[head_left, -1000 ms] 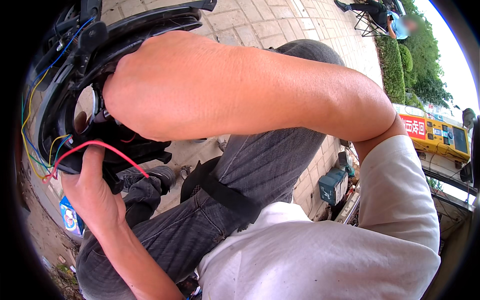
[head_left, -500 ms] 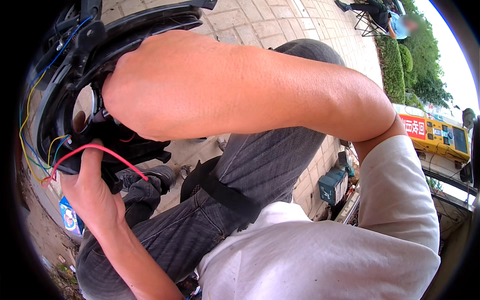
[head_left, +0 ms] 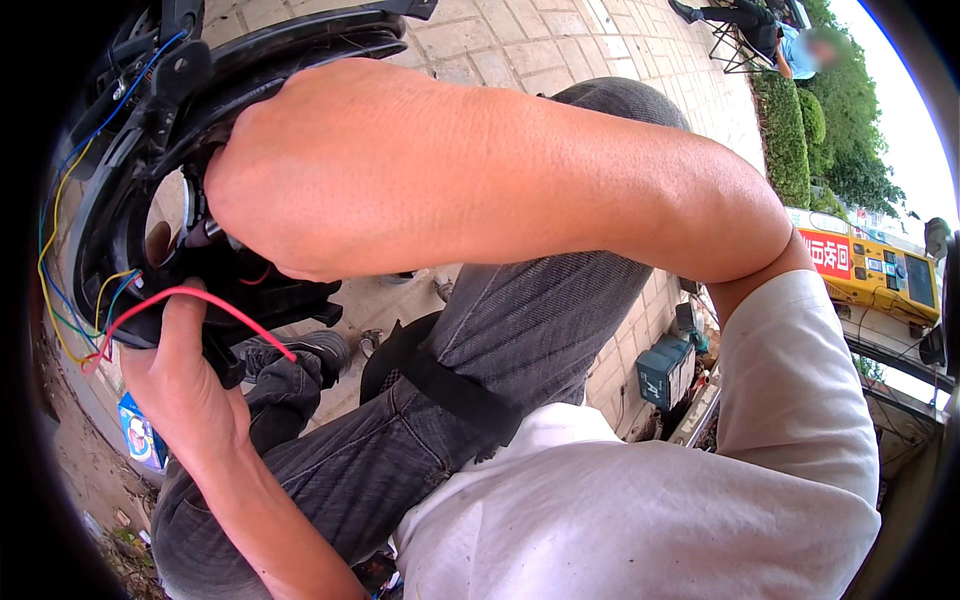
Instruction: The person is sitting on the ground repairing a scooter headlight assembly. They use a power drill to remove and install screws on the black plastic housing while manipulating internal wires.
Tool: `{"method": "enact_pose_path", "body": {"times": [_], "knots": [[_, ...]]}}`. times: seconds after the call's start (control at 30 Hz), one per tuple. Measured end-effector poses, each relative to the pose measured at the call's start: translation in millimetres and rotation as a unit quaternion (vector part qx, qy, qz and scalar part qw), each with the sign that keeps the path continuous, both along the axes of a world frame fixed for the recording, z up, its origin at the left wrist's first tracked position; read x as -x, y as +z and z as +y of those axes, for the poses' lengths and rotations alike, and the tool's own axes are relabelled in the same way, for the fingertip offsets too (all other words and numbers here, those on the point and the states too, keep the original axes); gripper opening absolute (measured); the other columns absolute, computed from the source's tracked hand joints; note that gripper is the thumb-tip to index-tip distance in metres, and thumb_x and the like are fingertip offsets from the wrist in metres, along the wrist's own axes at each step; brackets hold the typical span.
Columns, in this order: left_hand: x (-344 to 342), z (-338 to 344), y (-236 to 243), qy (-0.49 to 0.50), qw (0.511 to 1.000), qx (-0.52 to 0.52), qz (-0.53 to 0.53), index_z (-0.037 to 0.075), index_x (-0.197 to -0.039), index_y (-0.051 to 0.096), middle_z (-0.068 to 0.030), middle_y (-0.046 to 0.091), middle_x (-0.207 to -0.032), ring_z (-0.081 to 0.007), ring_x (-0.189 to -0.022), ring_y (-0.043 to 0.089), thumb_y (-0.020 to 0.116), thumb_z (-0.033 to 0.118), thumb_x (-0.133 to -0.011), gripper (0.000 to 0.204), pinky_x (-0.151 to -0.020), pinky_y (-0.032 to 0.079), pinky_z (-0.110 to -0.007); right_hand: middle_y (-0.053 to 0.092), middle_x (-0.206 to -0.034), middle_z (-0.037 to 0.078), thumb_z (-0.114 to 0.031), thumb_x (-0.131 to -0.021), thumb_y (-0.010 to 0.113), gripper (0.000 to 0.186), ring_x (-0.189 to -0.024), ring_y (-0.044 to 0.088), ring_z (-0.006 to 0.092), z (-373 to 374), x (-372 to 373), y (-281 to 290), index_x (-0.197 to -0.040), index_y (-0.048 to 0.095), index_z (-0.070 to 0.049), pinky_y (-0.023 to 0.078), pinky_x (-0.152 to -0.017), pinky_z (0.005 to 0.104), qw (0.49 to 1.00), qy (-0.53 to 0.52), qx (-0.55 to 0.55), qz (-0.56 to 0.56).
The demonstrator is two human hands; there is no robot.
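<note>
A black plastic housing [head_left: 92, 240] with an open middle is at the upper left. My left hand [head_left: 180, 370] grips its near edge, the thumb laid on top and the fingers mostly hidden beneath. A red wire [head_left: 215, 298] arcs over that thumb, its end hanging free. My right hand [head_left: 300, 180] is curled closed over the housing, back of the hand up. By its fingers shows a short piece of a dark, rod-like thing [head_left: 200, 236]; its kind is hidden. Thin yellow, blue and green wires [head_left: 50, 285] loop along the housing's left side.
My knees in dark jeans [head_left: 520, 320] are below the arms, above brick paving [head_left: 480, 40]. A teal case [head_left: 667, 372] stands to the right. A yellow device with a screen [head_left: 880, 275] is at the far right. Another person [head_left: 790, 50] sits at the upper right. A blue box [head_left: 142, 432] lies lower left.
My right wrist and forearm have shifted very slightly upward. My left hand, the housing and the red wire look the same.
</note>
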State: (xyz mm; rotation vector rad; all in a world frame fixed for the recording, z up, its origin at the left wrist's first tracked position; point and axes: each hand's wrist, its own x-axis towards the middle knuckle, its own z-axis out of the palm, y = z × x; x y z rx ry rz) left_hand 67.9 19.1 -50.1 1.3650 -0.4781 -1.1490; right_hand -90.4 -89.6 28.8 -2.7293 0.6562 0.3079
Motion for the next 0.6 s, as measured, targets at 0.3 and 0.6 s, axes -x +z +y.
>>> {"method": "enact_pose_path", "body": {"times": [0.3,0.6], "knots": [[-1.2,0.5,-0.7,-0.004,1.000,0.001,-0.002,-0.009,-0.130,0.053,-0.0157,0.062,-0.121,-0.0201,-0.107,0.061,0.059,-0.002,-0.084,0.047,-0.095,0.048,-0.032,0.071,-0.082,0.016,-0.019,-0.076,0.069,0.019,-0.078,0.071,0.0333,-0.2,0.9,0.8,-0.083,0.073,-0.002,0.056,-0.063,0.0440,1.000,0.007,0.002,-0.005],[-0.1,0.5,-0.3,-0.003,1.000,0.008,0.005,-0.009,-0.130,0.054,-0.0157,0.062,-0.121,-0.0195,-0.106,0.061,0.059,-0.002,-0.085,0.045,-0.095,0.047,-0.031,0.071,-0.081,0.017,-0.019,-0.075,0.068,0.019,-0.078,0.071,0.0341,0.0,1.6,0.0,-0.082,0.073,-0.002,0.056,-0.064,0.0450,1.000,0.009,-0.004,-0.014]]}}
